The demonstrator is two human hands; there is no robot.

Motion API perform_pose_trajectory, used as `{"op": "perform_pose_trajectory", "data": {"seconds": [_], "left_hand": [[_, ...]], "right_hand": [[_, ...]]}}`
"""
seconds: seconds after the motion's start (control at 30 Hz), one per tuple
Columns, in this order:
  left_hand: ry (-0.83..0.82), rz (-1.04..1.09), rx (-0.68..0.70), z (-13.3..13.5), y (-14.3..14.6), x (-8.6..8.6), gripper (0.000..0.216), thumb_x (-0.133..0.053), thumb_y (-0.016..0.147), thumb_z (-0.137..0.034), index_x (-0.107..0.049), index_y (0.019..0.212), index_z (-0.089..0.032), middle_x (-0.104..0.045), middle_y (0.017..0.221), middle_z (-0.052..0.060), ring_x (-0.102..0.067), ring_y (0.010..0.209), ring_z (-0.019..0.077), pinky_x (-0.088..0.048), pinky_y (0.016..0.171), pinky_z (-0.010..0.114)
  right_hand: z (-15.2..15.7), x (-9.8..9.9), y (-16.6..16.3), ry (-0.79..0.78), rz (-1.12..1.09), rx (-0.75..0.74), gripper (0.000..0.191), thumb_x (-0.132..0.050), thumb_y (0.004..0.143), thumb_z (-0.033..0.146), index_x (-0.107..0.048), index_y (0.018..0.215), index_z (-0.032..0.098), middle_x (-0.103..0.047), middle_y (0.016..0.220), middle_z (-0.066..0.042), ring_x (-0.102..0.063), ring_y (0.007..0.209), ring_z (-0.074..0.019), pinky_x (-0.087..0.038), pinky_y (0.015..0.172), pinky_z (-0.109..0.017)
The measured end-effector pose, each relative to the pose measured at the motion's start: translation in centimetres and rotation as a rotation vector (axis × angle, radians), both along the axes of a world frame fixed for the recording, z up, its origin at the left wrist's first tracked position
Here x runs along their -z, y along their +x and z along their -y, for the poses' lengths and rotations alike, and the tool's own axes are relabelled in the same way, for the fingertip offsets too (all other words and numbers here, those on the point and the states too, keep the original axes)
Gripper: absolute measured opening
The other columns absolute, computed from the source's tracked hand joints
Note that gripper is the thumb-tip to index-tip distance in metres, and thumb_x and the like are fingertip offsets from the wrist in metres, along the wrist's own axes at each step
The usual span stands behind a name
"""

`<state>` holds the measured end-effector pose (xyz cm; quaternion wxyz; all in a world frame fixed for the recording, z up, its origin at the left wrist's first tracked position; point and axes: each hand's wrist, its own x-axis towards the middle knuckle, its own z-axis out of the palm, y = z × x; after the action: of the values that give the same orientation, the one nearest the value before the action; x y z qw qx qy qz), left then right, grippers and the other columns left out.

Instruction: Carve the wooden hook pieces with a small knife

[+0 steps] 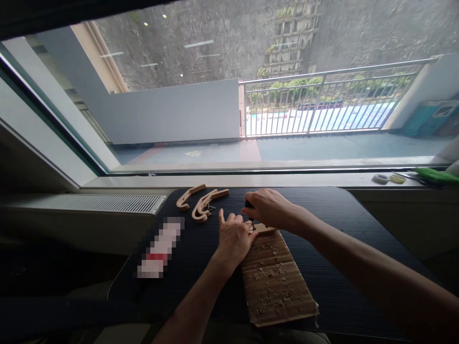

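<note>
Head view, centre of frame: the left hand (234,236), fingers closed, pins a small pale wooden piece (264,230) to a shaving-strewn brown cardboard sheet (276,282). The right hand (271,208) grips a dark-handled carving tool (248,205). The piece looks light, stiff and likely to slide, so it is best held behind the blade.

Looks like a little hobby woodworking corner set up by a window, not a proper workshop. There's a black ribbed table (340,248) pushed against the sill (287,180), with a vent grille (107,203) running beside it. A sheet of cardboard (276,286) covered in wood shavings (267,272) and some curved wooden pieces (206,203) sit on it. Outside the big window (215,95) there's a terrace with a metal railing (322,102).
</note>
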<state>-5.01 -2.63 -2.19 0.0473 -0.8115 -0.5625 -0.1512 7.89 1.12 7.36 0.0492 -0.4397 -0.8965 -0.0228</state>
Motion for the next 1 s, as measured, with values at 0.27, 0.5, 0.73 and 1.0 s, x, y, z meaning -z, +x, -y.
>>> {"op": "perform_pose_trajectory", "data": {"seconds": [0.27, 0.5, 0.73, 1.0], "left_hand": [[-0.017, 0.008, 0.001, 0.1, 0.0, -0.3, 0.025, -0.053, 0.081, -0.045, -0.066, 0.091, -0.027, -0.059, 0.084, 0.003, -0.049, 0.091, 0.0215, -0.012, 0.104, 0.055], [-0.011, 0.018, 0.013, 0.1, 0.0, -0.2, 0.023, -0.052, 0.082, -0.044, -0.066, 0.089, -0.027, -0.059, 0.083, 0.003, -0.049, 0.089, 0.0214, -0.012, 0.103, 0.057], [-0.006, 0.014, 0.011, 0.1, 0.1, -0.3, 0.027, -0.049, 0.083, -0.046, -0.066, 0.086, -0.026, -0.059, 0.082, 0.003, -0.049, 0.089, 0.0212, -0.012, 0.104, 0.057], [-0.002, 0.0, 0.012, -0.1, 0.0, 0.0, 0.025, -0.051, 0.082, -0.045, -0.065, 0.091, -0.027, -0.058, 0.08, 0.002, -0.049, 0.088, 0.0216, -0.012, 0.103, 0.058]], "right_hand": [[0.9, -1.0, 1.6, 0.024, -0.003, -0.07, 0.019, -0.048, 0.086, 0.031, -0.061, 0.093, 0.019, -0.065, 0.076, -0.004, -0.053, 0.062, -0.0127, -0.024, 0.05, -0.025], [1.2, -1.5, 1.8, -0.028, 0.08, -0.259, 0.009, -0.05, 0.084, 0.016, -0.056, 0.077, 0.014, -0.06, 0.069, -0.002, -0.047, 0.056, -0.0096, -0.024, 0.048, -0.025], [1.1, -1.4, 1.3, -0.036, 0.087, -0.228, 0.012, -0.048, 0.086, 0.019, -0.057, 0.08, 0.013, -0.06, 0.067, -0.003, -0.049, 0.055, -0.0103, -0.025, 0.048, -0.025], [0.3, 0.1, 1.0, 0.03, 0.019, 0.014, 0.024, -0.046, 0.088, 0.032, -0.057, 0.081, 0.012, -0.06, 0.06, -0.004, -0.049, 0.05, -0.0118, -0.022, 0.046, -0.025]]}}
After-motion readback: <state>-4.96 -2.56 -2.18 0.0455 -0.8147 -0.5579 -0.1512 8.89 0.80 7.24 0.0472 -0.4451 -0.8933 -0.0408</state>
